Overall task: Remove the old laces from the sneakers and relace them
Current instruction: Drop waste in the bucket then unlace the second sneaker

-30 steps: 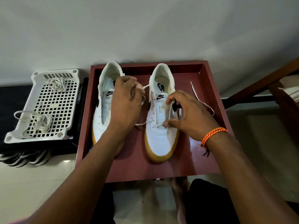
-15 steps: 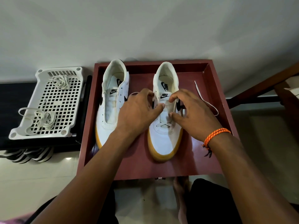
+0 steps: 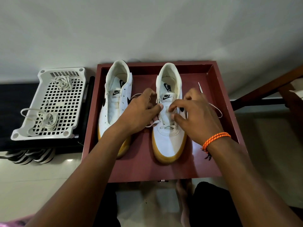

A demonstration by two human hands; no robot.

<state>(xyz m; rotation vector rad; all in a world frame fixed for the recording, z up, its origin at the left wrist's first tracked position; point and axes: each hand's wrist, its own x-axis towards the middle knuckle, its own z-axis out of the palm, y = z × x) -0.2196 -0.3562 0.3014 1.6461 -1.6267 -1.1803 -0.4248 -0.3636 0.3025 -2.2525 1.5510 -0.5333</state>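
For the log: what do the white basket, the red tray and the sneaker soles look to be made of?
White basket: looks like moulded plastic, matte, judging by its uniform square grid holes and rounded corners.
Red tray: smooth maroon surface with a faint sheen and crisp raised walls; painted wood or laminate, cannot tell which.
Sneaker soles: tan, slightly translucent-looking band under white, leather-like uppers; probably gum rubber.

Both forearms reach forward and converge, hands nearly meeting with a small gap between their fingertips. The left hand [image 3: 141, 110] lies back-up, its fingers curled inward and thumb extended toward the right hand; whether it pinches anything cannot be told. The right hand [image 3: 195, 115] also shows its back, fingers bent and spread, forefinger and thumb close together, an orange cord bracelet [image 3: 216, 139] round the wrist.
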